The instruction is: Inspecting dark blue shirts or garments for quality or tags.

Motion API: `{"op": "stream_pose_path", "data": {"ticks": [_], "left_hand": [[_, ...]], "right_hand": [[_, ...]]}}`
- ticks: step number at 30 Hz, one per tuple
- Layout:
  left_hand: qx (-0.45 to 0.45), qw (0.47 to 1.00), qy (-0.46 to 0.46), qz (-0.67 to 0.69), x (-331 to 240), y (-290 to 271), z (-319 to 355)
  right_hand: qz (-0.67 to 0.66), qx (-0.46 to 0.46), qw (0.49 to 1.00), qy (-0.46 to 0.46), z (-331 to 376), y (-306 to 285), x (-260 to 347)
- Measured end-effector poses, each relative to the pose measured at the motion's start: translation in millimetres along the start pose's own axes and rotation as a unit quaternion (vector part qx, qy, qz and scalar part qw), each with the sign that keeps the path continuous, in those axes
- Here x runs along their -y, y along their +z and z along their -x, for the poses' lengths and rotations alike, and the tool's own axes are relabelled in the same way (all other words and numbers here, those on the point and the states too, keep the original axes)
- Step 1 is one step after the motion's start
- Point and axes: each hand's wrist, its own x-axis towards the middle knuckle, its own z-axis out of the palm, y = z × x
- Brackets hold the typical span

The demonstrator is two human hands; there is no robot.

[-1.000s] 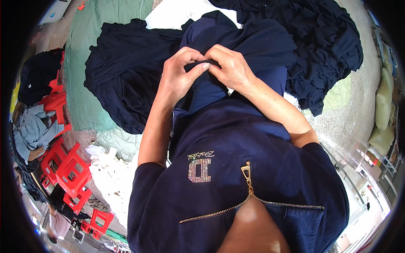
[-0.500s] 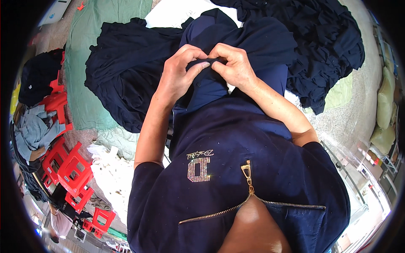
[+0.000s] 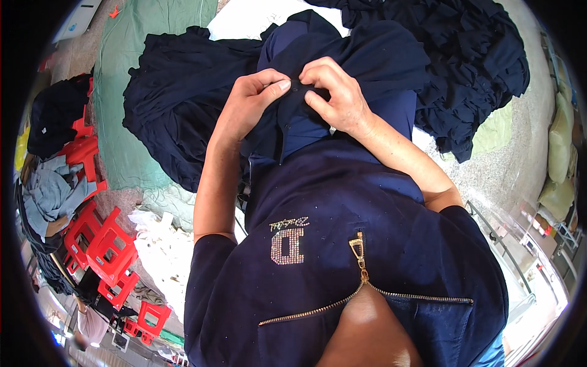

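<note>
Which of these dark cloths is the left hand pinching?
The garment across the lap, with small buttons along one edge: the left hand holds it between thumb and finger. The left heap and right heap lie to either side.

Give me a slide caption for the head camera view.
Left hand pinches a dark garment, right hand open over it, between two dark cloth heaps.

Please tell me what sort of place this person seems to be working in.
It is probably a garment workshop: large heaps of dark cloth lie on both sides, a dark buttoned garment is at the person's lap, and red plastic stools stand at the left.
</note>
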Motion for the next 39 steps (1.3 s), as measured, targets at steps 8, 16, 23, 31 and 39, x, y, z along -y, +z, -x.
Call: {"op": "stream_pose_path", "data": {"ticks": [8, 16, 23, 31, 39], "left_hand": [[-0.077, 0.977, -0.051, 0.194, 0, 8, 10], [-0.093, 0.981, -0.045, 0.167, -8, 15, 16], [-0.121, 0.981, -0.036, 0.148, -12, 20, 18], [-0.116, 0.991, -0.006, 0.061, -21, 26, 21], [-0.098, 0.994, 0.038, -0.038, -18, 22, 20]], "right_hand": [[0.083, -0.014, 0.989, -0.123, -5, -6, 8], [0.097, -0.046, 0.983, -0.146, -5, -2, 8], [0.085, -0.024, 0.979, -0.184, -7, -5, 8], [0.101, -0.04, 0.984, -0.14, -4, -4, 10], [0.088, -0.002, 0.99, -0.114, -4, -3, 9]]}}
